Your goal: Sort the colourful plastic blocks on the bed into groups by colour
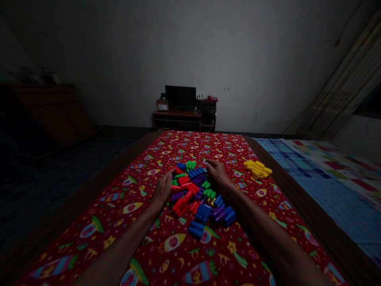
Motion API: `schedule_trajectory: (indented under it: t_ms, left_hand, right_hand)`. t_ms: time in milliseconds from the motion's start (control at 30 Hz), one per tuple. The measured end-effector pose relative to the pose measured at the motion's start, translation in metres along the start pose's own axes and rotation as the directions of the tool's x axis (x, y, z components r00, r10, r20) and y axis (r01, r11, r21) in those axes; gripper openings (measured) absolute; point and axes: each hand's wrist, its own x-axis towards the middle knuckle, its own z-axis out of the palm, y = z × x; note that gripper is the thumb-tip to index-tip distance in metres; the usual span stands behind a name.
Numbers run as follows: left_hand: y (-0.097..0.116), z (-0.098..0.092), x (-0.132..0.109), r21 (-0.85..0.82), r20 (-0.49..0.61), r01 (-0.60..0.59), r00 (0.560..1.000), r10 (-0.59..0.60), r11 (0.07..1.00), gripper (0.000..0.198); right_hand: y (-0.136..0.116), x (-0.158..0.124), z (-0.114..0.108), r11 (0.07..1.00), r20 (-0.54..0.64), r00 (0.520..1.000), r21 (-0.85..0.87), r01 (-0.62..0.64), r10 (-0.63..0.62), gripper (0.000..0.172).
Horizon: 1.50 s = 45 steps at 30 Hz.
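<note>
You see a red cloth (175,258) printed with multicoloured rockets, planets and stars. Your jumbled plastic blocks (193,187) are red, blue, green and purple, with a touch of yellow; your separate plastic blocks (258,171) are all yellow. The spread fabric (312,190) mixes blue plaid with multicoloured patchwork.

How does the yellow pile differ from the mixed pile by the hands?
The yellow pile is all one colour; the mixed pile shows red, green, blue and purple pieces. The yellow pile is smaller; the mixed pile spreads wider. The yellow pile lies off to the right; the mixed pile lies by the left hand and right hand. Both rest on the red cloth.
</note>
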Motion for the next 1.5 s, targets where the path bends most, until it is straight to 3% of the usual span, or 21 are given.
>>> schedule_trajectory:
  t_ms: [67, 167, 300, 400, 500, 600, 700, 833, 933, 1067, 1167, 1333, 1500]
  left_hand:
    - [0.001, 0.0, 0.0, -0.002, 0.0, -0.008, 1.0, 0.008, 1.0, 0.052]
    - [0.001, 0.0, 0.0, -0.013, 0.002, -0.008, 1.0, 0.008, 1.0, 0.052]
    - [-0.001, 0.0, 0.0, -0.018, -0.001, -0.009, 1.0, 0.009, 1.0, 0.051]
    - [-0.004, -0.001, 0.001, 0.009, -0.008, -0.006, 1.0, 0.007, 1.0, 0.052]
    - [-0.006, 0.0, 0.001, 0.03, -0.008, -0.009, 1.0, 0.01, 1.0, 0.053]
    - [-0.004, -0.001, 0.001, 0.024, 0.001, -0.012, 1.0, 0.012, 1.0, 0.054]
    - [-0.001, -0.001, 0.0, 0.019, -0.001, 0.003, 1.0, -0.003, 1.0, 0.053]
    - [0.001, -0.001, 0.0, -0.003, 0.003, -0.003, 1.0, 0.003, 1.0, 0.052]
    - [0.001, 0.0, -0.001, -0.009, -0.004, -0.008, 1.0, 0.008, 1.0, 0.051]
    - [-0.001, 0.0, -0.001, -0.014, -0.011, -0.013, 1.0, 0.012, 1.0, 0.05]
    - [-0.001, 0.0, -0.002, -0.008, -0.008, -0.005, 1.0, 0.005, 1.0, 0.052]
    - [-0.001, 0.001, 0.0, 0.002, -0.001, 0.0, 1.0, 0.0, 1.0, 0.053]
    - [-0.001, 0.0, 0.001, 0.004, -0.008, -0.016, 1.0, 0.016, 1.0, 0.05]
  right_hand:
    - [0.005, 0.007, -0.002, 0.994, 0.067, 0.997, -0.098, -0.038, 0.044, 0.035]
    - [0.006, 0.017, 0.007, 0.974, 0.242, 0.97, -0.216, 0.066, -0.012, 0.03]
    - [0.002, 0.024, 0.02, 0.95, 0.292, 0.955, -0.278, 0.14, -0.055, 0.036]
    - [0.01, 0.02, 0.01, 0.967, 0.219, 0.976, -0.242, 0.075, -0.021, 0.043]
    - [0.029, 0.011, -0.018, 0.971, 0.044, 0.998, -0.239, -0.025, 0.036, 0.041]
    - [0.053, 0.003, -0.052, 0.932, -0.139, 0.985, -0.333, -0.144, 0.102, 0.041]
    - [0.069, -0.001, -0.073, 0.861, -0.198, 0.967, -0.451, -0.236, 0.162, 0.037]
    - [0.07, -0.003, -0.074, 0.791, -0.216, 0.97, -0.572, -0.216, 0.108, 0.029]
    - [0.054, -0.001, -0.062, 0.82, -0.213, 0.977, -0.556, -0.132, 0.013, 0.027]
    - [0.02, 0.002, -0.038, 0.913, -0.054, 0.995, -0.405, 0.055, -0.084, 0.026]
    - [-0.004, 0.0, -0.017, 0.95, 0.08, 0.979, -0.236, 0.204, -0.19, 0.026]
    - [-0.027, -0.002, 0.003, 0.923, 0.176, 0.921, -0.107, 0.37, -0.349, 0.031]
    - [-0.033, -0.001, 0.02, 0.873, 0.423, 0.821, -0.123, 0.471, -0.383, 0.028]
